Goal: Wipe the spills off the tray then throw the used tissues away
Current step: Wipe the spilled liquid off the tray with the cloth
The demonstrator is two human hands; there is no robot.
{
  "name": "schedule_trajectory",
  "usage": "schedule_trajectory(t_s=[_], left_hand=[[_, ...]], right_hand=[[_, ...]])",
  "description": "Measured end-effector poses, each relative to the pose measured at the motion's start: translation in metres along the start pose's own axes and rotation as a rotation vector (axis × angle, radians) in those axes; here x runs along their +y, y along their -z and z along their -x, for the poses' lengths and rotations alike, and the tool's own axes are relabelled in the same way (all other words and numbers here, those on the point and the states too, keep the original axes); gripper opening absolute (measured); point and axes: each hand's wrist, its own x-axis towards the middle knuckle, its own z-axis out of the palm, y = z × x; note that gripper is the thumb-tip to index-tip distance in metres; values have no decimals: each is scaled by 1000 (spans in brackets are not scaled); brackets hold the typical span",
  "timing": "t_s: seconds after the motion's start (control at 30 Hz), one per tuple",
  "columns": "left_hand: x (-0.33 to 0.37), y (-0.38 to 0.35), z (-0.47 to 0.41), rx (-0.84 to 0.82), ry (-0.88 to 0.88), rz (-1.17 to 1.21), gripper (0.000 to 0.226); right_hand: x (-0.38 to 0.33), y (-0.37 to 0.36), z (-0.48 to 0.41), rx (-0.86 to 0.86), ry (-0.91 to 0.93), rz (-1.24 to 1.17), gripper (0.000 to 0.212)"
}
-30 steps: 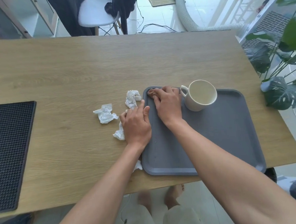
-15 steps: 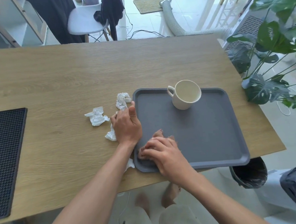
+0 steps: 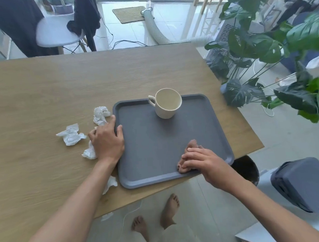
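A grey tray [image 3: 156, 139] lies at the table's front right with a cream cup [image 3: 168, 105] standing at its far edge. My right hand [image 3: 200, 160] presses a brown-stained tissue [image 3: 192, 145] onto the tray near its front right corner. My left hand [image 3: 106, 141] lies flat against the tray's left rim, thumb on the rim, with a crumpled white tissue [image 3: 89, 153] partly under it. More white tissues lie on the table to the left [image 3: 70, 134], behind the hand [image 3: 100, 115] and under my forearm [image 3: 111, 182].
A dark bin [image 3: 247, 169] stands on the floor just below the table's front right corner. A large leafy plant [image 3: 262, 39] rises to the right. A grey bag [image 3: 304, 185] sits at lower right, and a white chair [image 3: 56, 33] beyond the table.
My right hand dragged the stained tissue from the tray's far left corner down to the front edge, then right to the front right corner. My left hand stayed at the left rim.
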Motion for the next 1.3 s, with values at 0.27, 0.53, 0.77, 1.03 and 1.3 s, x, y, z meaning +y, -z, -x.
schedule_trajectory(t_s=[0.27,0.53,0.77,1.03,1.3], left_hand=[[5,-1,0,-25,21,-70,44],[4,0,-4,-20,-43,-105,43],[2,-1,-4,-35,-55,-96,43],[1,-5,-4,-12,-6,-43,44],[7,-8,-3,34,96,11,40]], right_hand=[[45,18,44,61,-251,-3,51],[54,9,-7,300,-368,-49,29],[88,23,-100,419,-365,-89,19],[90,17,-161,483,-435,-96,17],[91,15,-143,417,-342,-155,18]])
